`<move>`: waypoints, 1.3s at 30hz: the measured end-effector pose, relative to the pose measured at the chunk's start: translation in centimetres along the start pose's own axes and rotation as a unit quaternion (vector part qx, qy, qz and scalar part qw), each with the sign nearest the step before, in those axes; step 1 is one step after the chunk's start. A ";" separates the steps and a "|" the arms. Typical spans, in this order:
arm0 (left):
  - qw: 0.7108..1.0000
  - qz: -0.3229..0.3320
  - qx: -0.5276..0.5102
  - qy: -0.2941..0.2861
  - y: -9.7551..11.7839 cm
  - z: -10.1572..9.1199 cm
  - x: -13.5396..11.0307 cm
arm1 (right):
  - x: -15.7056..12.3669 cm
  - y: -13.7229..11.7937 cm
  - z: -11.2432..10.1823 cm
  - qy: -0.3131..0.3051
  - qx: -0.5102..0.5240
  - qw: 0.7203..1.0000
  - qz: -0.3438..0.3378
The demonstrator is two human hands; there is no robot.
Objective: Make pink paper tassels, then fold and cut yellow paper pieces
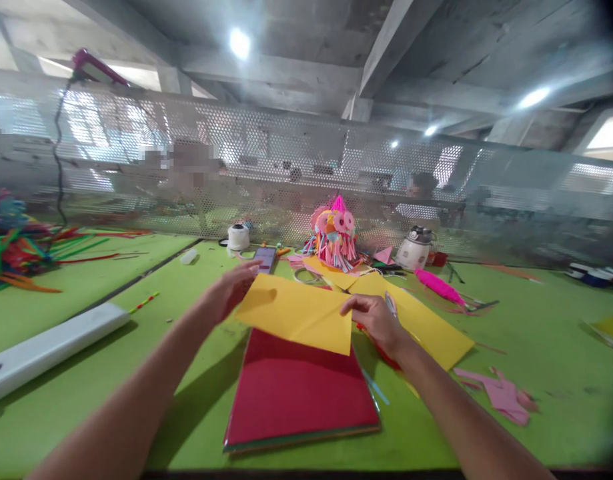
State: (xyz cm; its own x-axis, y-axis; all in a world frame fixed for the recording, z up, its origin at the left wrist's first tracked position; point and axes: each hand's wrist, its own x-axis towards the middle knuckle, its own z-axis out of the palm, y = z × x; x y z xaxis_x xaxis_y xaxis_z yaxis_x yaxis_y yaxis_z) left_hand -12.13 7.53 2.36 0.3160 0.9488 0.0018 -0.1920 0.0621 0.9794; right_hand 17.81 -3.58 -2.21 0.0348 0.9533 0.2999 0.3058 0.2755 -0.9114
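Note:
A sheet of yellow paper, with a faint crease, is raised above a stack of red paper. My right hand pinches its right edge between thumb and fingers. At the sheet's upper left corner, my left hand has its fingers stretched out; whether they touch the paper I cannot tell. Just beyond those fingertips lies a phone. Another yellow sheet lies on the table behind my right hand. A shiny metal piece and something red beneath that hand are partly hidden.
A pink fringed paper ornament stands at the back, near a white kettle-shaped item. Pink paper scraps lie to the right. On the left are a long white device and colourful strips. Perforated metal screening borders the green table.

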 end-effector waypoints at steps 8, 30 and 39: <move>0.877 0.201 0.403 -0.171 -3.1 3.1 -0.6 | 0.7 1.7 2.1 -0.164 -0.051 0.985 0.015; 0.728 0.336 0.551 -0.229 -7.9 5.8 -2.0 | 4.6 3.4 -0.7 0.050 -0.431 0.878 0.203; 0.795 0.285 0.500 -0.190 -8.0 6.0 -1.8 | 1.8 0.9 -5.1 0.019 -0.318 0.922 0.222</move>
State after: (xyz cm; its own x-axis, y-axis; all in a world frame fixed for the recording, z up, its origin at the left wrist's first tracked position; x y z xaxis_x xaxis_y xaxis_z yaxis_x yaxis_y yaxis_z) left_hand -5.59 3.43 -4.27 0.7371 0.5605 0.3774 0.3703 -0.8022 0.4683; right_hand 22.98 -2.26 -1.04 0.3212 0.9461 -0.0423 0.7481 -0.2809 -0.6011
